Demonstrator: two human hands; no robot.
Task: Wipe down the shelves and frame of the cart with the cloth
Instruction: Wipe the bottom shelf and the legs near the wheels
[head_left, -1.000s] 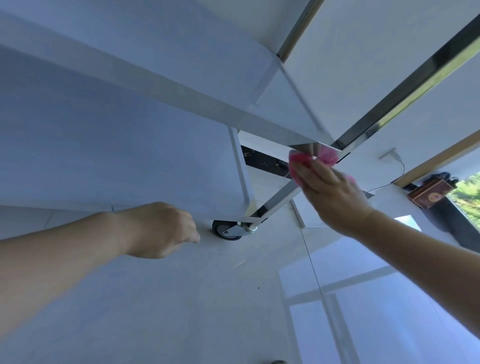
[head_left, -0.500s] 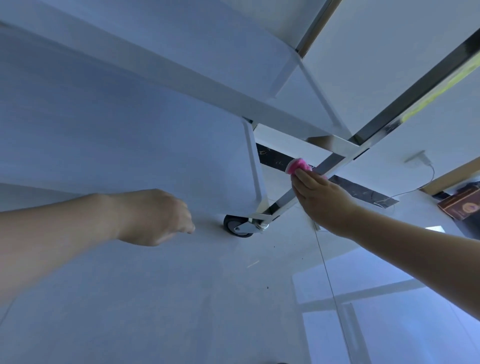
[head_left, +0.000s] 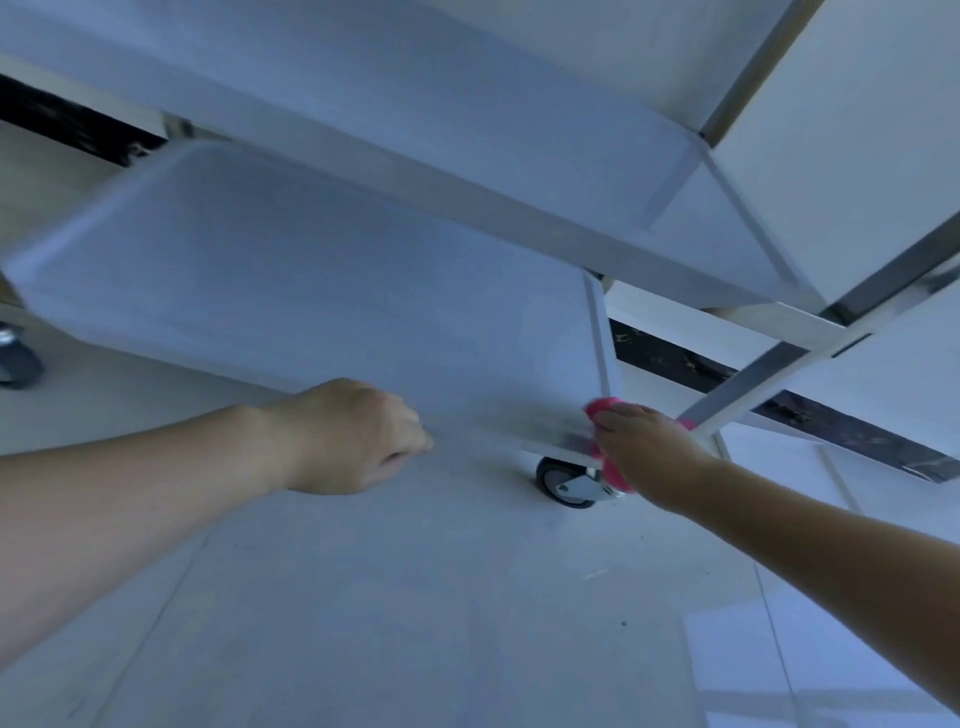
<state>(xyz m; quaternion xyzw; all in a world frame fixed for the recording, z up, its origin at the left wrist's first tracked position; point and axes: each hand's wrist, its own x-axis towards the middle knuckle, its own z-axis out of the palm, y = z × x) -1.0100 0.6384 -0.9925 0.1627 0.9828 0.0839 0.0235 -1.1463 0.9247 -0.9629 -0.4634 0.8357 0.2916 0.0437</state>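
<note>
Reaching forward and down, your right hand (head_left: 647, 447) presses the pink cloth (head_left: 605, 408) against the near corner of the cart's bottom shelf (head_left: 311, 291), fingers curled over the cloth at the foot of the frame post (head_left: 748, 387). A caster (head_left: 563, 480) sits just below that hand. Your left hand (head_left: 353, 436) hangs well to its left, fingers curled into a fist holding nothing, in front of the shelf edge.

Cool, bluish, dim light. Around my right hand (head_left: 649, 447) the pink cloth (head_left: 605, 408) and the lower shelf (head_left: 311, 291) edge smear with motion blur. Beyond my grip, straight cart frame (head_left: 753, 384) bars splay from wide-angle distortion; a brighter floor patch lies below my right forearm.
</note>
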